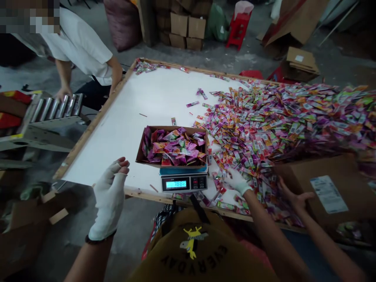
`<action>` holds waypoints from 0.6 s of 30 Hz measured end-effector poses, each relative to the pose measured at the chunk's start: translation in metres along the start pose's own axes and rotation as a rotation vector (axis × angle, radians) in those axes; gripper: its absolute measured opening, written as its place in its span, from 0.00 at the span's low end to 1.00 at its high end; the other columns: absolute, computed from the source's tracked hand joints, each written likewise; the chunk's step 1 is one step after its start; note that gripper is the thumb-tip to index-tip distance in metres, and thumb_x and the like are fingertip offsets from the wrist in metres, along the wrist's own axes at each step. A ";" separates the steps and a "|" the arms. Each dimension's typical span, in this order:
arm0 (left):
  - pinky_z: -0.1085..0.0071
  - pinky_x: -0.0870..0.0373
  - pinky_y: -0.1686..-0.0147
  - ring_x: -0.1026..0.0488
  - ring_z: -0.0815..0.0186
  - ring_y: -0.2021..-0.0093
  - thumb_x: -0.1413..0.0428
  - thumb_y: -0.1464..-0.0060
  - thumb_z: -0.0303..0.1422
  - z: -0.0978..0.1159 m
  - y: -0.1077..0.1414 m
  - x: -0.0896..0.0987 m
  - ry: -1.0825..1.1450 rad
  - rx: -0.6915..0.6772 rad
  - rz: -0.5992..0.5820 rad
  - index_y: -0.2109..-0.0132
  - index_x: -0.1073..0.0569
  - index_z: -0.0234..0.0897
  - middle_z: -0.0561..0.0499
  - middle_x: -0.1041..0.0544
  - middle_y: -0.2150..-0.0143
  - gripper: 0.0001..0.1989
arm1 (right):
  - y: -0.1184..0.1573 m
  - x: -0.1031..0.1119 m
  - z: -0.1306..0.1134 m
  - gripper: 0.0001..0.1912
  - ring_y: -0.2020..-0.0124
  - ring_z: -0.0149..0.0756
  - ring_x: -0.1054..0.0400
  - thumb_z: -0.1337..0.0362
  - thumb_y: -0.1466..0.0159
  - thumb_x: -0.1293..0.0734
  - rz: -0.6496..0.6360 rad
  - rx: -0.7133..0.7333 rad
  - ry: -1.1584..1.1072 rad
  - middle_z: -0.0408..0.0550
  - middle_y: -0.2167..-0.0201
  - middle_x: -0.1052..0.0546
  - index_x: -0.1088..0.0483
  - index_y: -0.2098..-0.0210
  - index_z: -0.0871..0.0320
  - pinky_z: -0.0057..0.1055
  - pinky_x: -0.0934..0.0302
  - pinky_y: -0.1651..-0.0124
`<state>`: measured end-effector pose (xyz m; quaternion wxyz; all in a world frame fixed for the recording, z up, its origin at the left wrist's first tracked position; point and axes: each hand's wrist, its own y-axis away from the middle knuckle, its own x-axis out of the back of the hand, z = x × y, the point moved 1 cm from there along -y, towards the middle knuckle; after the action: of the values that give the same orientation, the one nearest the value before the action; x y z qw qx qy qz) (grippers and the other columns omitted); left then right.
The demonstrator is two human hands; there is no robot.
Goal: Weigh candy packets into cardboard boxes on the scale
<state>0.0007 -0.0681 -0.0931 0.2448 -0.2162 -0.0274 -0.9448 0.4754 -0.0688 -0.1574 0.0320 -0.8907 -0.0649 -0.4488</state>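
Note:
An open cardboard box [141, 150] full of purple, pink and orange packets rests on a digital scale [185, 182] with a lit display. My left hand [110, 194], in a white glove with bare fingertips, is raised left of the scale, its fingers apart and nothing in them. Right of the scale, my right hand [236, 181], also gloved, reaches to the edge of a large heap of small packets [282, 121]. Its fingers are blurred among the packets, so whether it holds any cannot be made out.
Another person's hand [296, 197] touches a big carton [326, 188] at the right. A person in a white shirt [85, 43] is by a roller conveyor [55, 107] at the left. Wooden edging [88, 133] borders the white table [117, 137]; loose packets lie at its far corner.

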 end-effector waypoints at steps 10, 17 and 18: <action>0.49 0.29 0.29 0.26 0.47 0.30 0.34 0.41 0.44 0.016 0.000 -0.013 0.113 0.035 0.020 0.53 0.17 0.42 0.42 0.17 0.38 0.14 | -0.112 0.010 -0.180 0.24 0.44 0.58 0.25 0.58 0.26 0.34 -0.192 0.382 0.328 0.60 0.46 0.18 0.25 0.33 0.53 0.57 0.35 0.37; 0.48 0.27 0.32 0.25 0.44 0.32 0.33 0.43 0.45 0.001 0.012 0.001 0.122 0.111 0.077 0.54 0.16 0.41 0.39 0.18 0.38 0.16 | -0.131 0.021 -0.145 0.19 0.48 0.48 0.19 0.66 0.30 0.34 -0.085 0.317 0.061 0.54 0.49 0.14 0.16 0.45 0.54 0.44 0.27 0.41; 0.47 0.28 0.31 0.25 0.44 0.32 0.32 0.43 0.45 -0.003 0.013 0.002 0.134 0.128 0.078 0.54 0.17 0.40 0.39 0.18 0.38 0.16 | -0.125 0.031 -0.136 0.19 0.49 0.47 0.19 0.66 0.31 0.34 -0.017 0.318 -0.030 0.52 0.49 0.13 0.15 0.46 0.54 0.44 0.26 0.41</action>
<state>0.0043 -0.0805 -0.0956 0.2959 -0.1372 -0.0629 -0.9432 0.3680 0.0415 -0.0516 0.1678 -0.8804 -0.1433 -0.4199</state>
